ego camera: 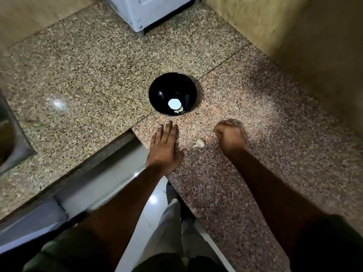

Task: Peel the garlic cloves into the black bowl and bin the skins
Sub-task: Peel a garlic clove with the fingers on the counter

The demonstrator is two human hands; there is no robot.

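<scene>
A black bowl point(157, 89) stands on the granite counter point(88, 75), with pale peeled cloves point(179, 110) at its bottom beside a bright light reflection. One unpeeled garlic clove point(199, 143) lies on the counter between my hands. My left hand point(165, 148) rests flat on the counter just left of the clove, fingers straight and pointing toward the bowl. My right hand point(229, 137) sits to the right of the clove with its fingers curled under. Whether it holds anything is hidden.
A white appliance point(149, 12) stands at the back of the counter. Tiled walls point(294, 36) close in the corner at the right and back. A steel sink point(9, 138) is at the left edge. The counter's front edge runs diagonally by my left wrist.
</scene>
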